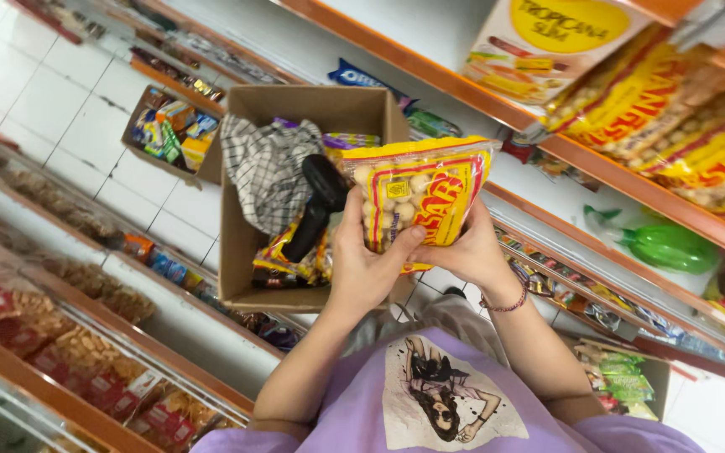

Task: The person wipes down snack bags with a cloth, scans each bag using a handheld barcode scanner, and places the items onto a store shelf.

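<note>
Near frame centre, both hands grip one snack bag.
Left hand and right hand hold the yellow bag of coated peanuts above the half-filled cardboard box.

Bare left hand raised in front of the chest, closed in a grip, thumb stretched toward 2 o'clock and pressed flat, other fingers curled out of sight behind. Bare right hand just beside it at 3 o'clock, likewise closed in a grip, palm turned inward, fingers wrapped toward 11 o'clock. Wrists near each other, heels of the hands almost meeting. Left forearm bare, running down toward 7 o'clock. Right forearm bare, running down toward 5 o'clock. Elbows bent, spread wider than the hands.
</note>
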